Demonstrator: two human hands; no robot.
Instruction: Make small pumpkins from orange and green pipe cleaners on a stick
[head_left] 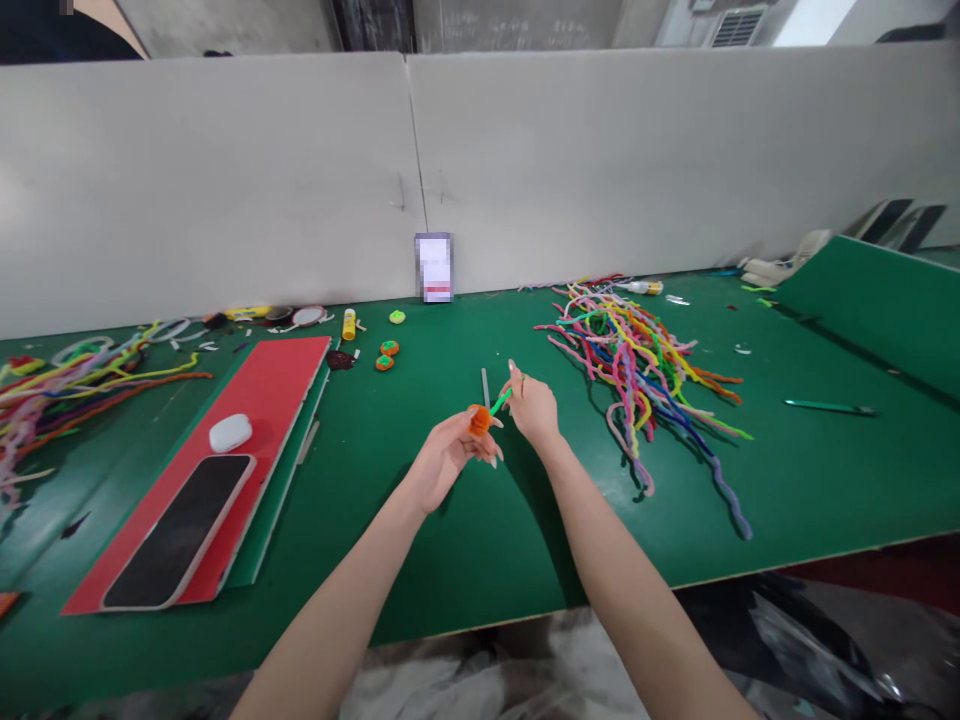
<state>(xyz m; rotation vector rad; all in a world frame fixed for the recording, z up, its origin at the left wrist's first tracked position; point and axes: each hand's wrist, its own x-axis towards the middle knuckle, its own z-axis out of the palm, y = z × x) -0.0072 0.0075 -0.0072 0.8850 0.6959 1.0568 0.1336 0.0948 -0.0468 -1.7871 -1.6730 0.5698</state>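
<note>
My left hand pinches a small orange piece, apparently coiled pipe cleaner, between thumb and fingers. Closed on a short green pipe cleaner, my right hand is just right of it. The green end meets the orange piece; whether it goes inside, I cannot tell. Just behind my hands lies a thin grey strip. Further back on the left sit two small orange coils with green tops, one behind the other, and a light green coil.
On the right spreads a heap of coloured pipe cleaners, with a green pen-like tool beyond. To the left, a phone and white earbud case rest on a red board. Another phone leans on the partition.
</note>
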